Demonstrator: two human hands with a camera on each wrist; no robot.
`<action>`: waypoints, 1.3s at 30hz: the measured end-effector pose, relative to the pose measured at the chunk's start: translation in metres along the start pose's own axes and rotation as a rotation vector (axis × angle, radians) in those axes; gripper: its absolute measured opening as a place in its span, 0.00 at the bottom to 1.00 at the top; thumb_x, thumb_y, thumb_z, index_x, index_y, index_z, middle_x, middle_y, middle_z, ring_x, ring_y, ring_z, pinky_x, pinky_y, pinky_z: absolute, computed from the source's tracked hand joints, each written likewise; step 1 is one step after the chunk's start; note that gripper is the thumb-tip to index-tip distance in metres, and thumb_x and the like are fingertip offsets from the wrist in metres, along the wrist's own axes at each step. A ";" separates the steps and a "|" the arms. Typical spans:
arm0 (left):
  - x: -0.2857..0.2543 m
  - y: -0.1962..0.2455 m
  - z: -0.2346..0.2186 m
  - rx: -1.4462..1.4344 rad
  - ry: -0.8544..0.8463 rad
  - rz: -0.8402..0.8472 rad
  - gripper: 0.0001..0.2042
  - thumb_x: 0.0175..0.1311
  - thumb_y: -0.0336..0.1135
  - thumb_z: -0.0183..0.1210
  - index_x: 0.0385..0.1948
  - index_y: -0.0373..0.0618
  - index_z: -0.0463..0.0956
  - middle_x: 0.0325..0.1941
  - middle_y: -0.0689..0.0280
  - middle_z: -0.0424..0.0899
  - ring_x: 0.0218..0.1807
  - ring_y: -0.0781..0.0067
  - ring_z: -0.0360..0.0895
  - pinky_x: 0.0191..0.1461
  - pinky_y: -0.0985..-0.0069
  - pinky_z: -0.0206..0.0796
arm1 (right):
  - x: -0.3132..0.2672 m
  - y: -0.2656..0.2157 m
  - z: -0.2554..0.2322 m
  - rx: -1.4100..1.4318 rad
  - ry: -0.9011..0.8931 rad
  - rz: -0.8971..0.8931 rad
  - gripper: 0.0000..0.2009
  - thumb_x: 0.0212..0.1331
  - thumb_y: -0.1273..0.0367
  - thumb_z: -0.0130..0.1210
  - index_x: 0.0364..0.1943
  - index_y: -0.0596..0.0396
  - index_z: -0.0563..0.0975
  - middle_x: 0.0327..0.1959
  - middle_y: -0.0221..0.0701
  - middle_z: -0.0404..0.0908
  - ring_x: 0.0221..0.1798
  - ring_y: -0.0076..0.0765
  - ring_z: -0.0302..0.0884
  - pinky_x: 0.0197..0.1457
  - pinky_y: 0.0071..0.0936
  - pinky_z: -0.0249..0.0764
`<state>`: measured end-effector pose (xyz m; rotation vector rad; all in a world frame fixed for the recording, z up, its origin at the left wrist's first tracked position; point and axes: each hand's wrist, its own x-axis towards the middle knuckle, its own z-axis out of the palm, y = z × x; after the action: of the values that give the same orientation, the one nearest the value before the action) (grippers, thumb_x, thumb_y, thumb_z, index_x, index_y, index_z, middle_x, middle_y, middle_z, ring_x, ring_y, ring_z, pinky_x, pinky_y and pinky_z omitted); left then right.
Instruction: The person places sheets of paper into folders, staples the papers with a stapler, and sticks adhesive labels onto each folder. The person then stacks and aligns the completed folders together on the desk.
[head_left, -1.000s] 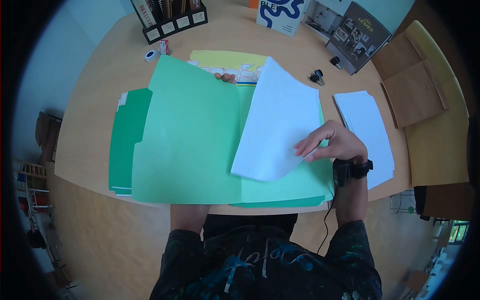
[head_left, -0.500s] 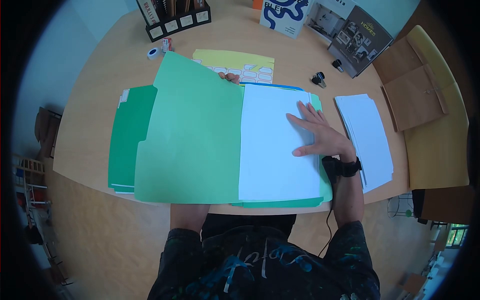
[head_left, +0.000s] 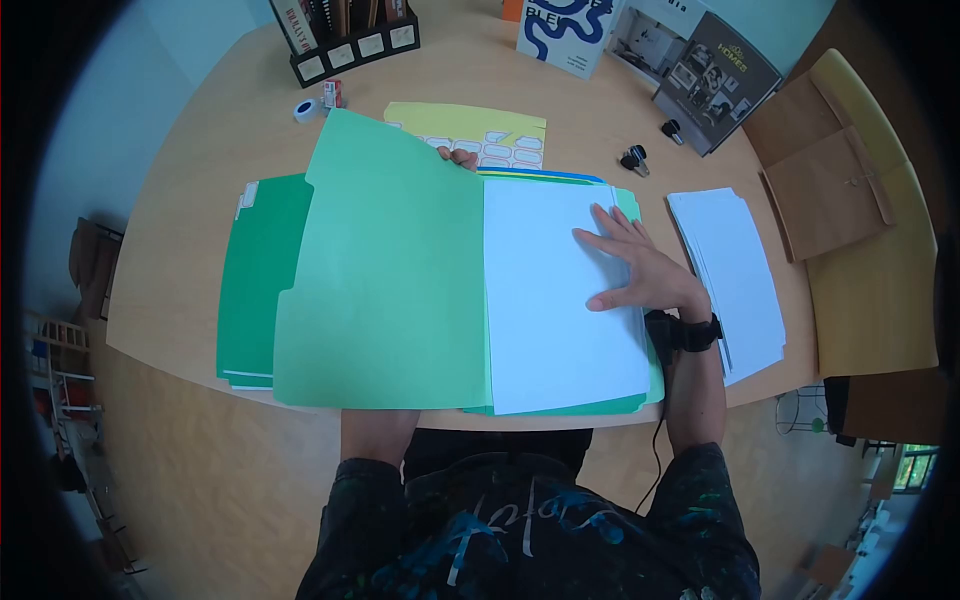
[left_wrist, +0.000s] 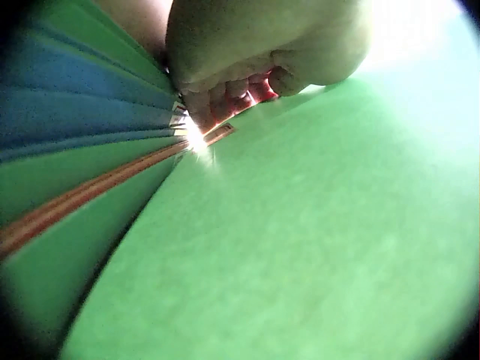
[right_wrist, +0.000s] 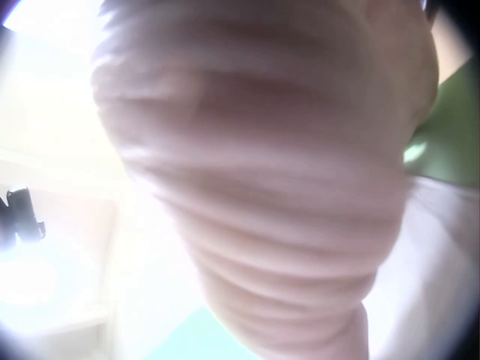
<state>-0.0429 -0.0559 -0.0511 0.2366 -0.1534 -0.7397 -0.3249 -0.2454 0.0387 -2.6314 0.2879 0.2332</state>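
Note:
A light green folder point(head_left: 390, 270) stands opened, its left cover raised. Behind that cover is the left hand point(head_left: 459, 157); only its fingertips show, curled over the top edge near the fold. In the left wrist view the left hand point(left_wrist: 262, 52) has its fingers bent at the edge of the green cover point(left_wrist: 285, 210). White paper point(head_left: 560, 330) lies on the folder's right side, slightly tilted, with the right hand point(head_left: 640, 265) resting on it, fingers spread. The right wrist view shows mostly the right hand's wrist and palm point(right_wrist: 262, 150).
Darker green folders point(head_left: 260, 280) lie at left, a white paper stack point(head_left: 735, 280) at right. Behind are a yellow label sheet point(head_left: 470, 120), black clips point(head_left: 634, 160), a tape roll point(head_left: 307, 110), a book rack point(head_left: 355, 52), books point(head_left: 720, 80) and a brown envelope point(head_left: 830, 190).
The white paper has come down flat onto the folder's right side, then shifted slightly toward the person and right. The right hand went from pinching its edge to lying spread on it.

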 end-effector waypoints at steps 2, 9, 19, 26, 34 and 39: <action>0.000 -0.001 0.002 0.003 0.012 -0.002 0.14 0.78 0.45 0.48 0.41 0.44 0.73 0.46 0.60 0.77 0.60 0.61 0.74 0.78 0.68 0.59 | 0.001 0.002 0.001 -0.019 0.028 -0.009 0.51 0.42 0.43 0.73 0.75 0.38 0.64 0.83 0.44 0.43 0.85 0.52 0.28 0.84 0.53 0.27; -0.003 -0.003 0.007 0.010 0.060 -0.004 0.14 0.78 0.45 0.49 0.41 0.43 0.73 0.45 0.60 0.77 0.59 0.61 0.74 0.77 0.69 0.60 | 0.003 0.001 0.002 -0.018 0.042 0.001 0.50 0.45 0.42 0.71 0.75 0.39 0.64 0.83 0.44 0.44 0.85 0.52 0.28 0.84 0.53 0.26; -0.005 -0.006 0.015 0.020 0.124 -0.007 0.14 0.78 0.45 0.50 0.40 0.42 0.73 0.44 0.60 0.77 0.57 0.61 0.75 0.77 0.69 0.61 | 0.006 0.002 0.006 -0.017 0.073 0.015 0.49 0.50 0.38 0.66 0.76 0.39 0.61 0.83 0.45 0.43 0.85 0.51 0.27 0.84 0.52 0.25; -0.006 -0.009 0.020 0.028 0.169 -0.013 0.15 0.78 0.44 0.50 0.39 0.41 0.73 0.44 0.60 0.77 0.56 0.61 0.76 0.76 0.70 0.62 | 0.002 0.002 0.001 0.007 0.109 -0.008 0.51 0.52 0.39 0.66 0.78 0.42 0.57 0.83 0.48 0.42 0.85 0.52 0.27 0.84 0.50 0.31; -0.005 -0.012 0.028 0.016 0.204 -0.028 0.15 0.77 0.44 0.51 0.39 0.40 0.73 0.43 0.60 0.77 0.55 0.60 0.77 0.76 0.70 0.62 | 0.011 0.027 -0.049 0.315 0.525 0.191 0.46 0.58 0.46 0.65 0.74 0.61 0.61 0.73 0.54 0.65 0.78 0.55 0.59 0.79 0.45 0.56; 0.005 -0.014 0.025 0.081 0.185 -0.035 0.15 0.80 0.43 0.44 0.41 0.41 0.72 0.47 0.57 0.76 0.63 0.60 0.72 0.74 0.68 0.65 | 0.084 0.079 -0.052 0.001 0.701 0.382 0.39 0.59 0.49 0.64 0.68 0.63 0.68 0.63 0.53 0.76 0.67 0.54 0.73 0.69 0.40 0.69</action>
<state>-0.0540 -0.0737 -0.0303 0.3843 -0.0036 -0.7435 -0.2578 -0.3521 0.0305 -2.5435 1.0165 -0.5830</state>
